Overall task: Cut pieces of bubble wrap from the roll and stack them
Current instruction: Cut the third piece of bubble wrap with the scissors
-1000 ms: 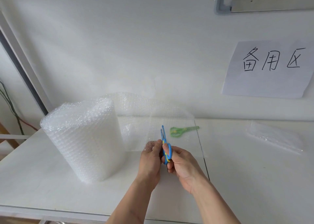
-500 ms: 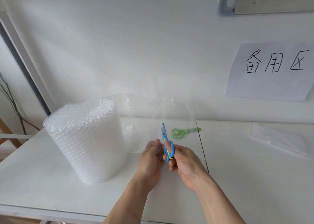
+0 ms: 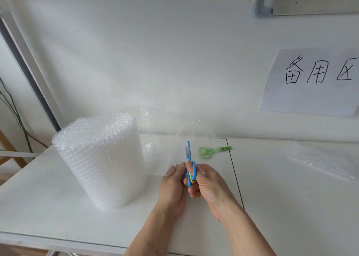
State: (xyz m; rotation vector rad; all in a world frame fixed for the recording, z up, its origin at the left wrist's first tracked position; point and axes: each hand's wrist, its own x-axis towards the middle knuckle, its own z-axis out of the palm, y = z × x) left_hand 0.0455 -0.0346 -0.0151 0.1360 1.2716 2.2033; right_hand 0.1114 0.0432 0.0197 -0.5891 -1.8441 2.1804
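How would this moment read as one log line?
phase: cutting | right hand: blue scissors | left hand: bubble wrap sheet | stack: not started

The right hand (image 3: 210,183) is gripping blue scissors (image 3: 189,163) at the bubble wrap sheet (image 3: 165,148); the left hand (image 3: 172,183) is pinching its edge.

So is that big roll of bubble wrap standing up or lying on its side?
Standing upright. The roll rests on its flat end on the table, its top end facing up, with a loose sheet unwound toward the hands.
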